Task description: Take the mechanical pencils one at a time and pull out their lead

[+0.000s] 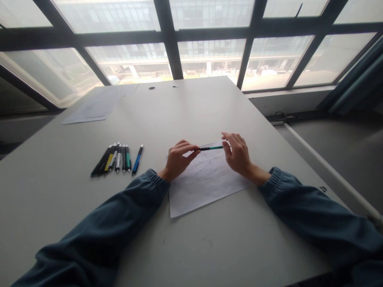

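A green and black pen [214,148] lies level in the air above a sheet of white paper [197,201]. My left hand [179,156] pinches its black left end between thumb and fingertips. At the pen's other end is my right hand [237,153], its fingers apart and the thumb beside the tip. Whether the thumb touches the pen, I cannot tell. Faint pencil-like marks show on the paper under the pen. To the left, a blue pen [137,160] rests a little apart from a row of several pens [118,158] in black, yellow, white and green.
More paper sheets [92,105] lie at the far left of the white table [191,107]. Two round holes pierce its far edge, close to a wide window with dark frames [169,38]. A white pipe [326,165] runs along the floor on the right, near a dark curtain [356,75].
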{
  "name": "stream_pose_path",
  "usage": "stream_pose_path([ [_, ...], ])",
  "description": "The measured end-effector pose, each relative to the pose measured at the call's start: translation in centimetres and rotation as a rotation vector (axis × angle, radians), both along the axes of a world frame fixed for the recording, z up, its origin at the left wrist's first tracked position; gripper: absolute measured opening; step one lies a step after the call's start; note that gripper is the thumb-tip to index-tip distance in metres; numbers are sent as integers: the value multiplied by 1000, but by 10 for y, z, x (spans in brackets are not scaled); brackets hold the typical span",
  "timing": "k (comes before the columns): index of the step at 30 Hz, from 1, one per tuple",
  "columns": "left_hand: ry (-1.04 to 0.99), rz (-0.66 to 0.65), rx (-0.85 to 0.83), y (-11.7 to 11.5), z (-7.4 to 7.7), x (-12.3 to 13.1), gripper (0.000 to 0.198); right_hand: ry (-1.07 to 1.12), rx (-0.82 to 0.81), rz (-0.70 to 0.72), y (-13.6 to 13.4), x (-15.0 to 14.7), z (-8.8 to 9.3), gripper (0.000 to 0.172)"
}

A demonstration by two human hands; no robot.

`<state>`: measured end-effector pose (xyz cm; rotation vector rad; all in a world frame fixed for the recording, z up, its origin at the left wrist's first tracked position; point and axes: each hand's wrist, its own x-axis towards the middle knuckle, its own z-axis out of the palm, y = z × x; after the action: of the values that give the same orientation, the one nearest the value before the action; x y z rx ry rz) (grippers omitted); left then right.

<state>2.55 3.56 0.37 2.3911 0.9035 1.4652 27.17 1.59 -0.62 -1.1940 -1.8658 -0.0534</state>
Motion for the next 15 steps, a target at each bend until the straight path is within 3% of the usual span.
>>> stream_pose_path([
  [5, -6, 159, 22, 3, -1, -2, 14, 94, -64, -149, 9, 4, -11, 43],
  [10, -13, 178, 26, 4, -1, -2, 15, 98, -124, -68, 10, 2, -15, 41],
  [15, -24, 191, 3, 4, -1, -2, 16, 250, -154, 7, 10, 1, -12, 38],
])
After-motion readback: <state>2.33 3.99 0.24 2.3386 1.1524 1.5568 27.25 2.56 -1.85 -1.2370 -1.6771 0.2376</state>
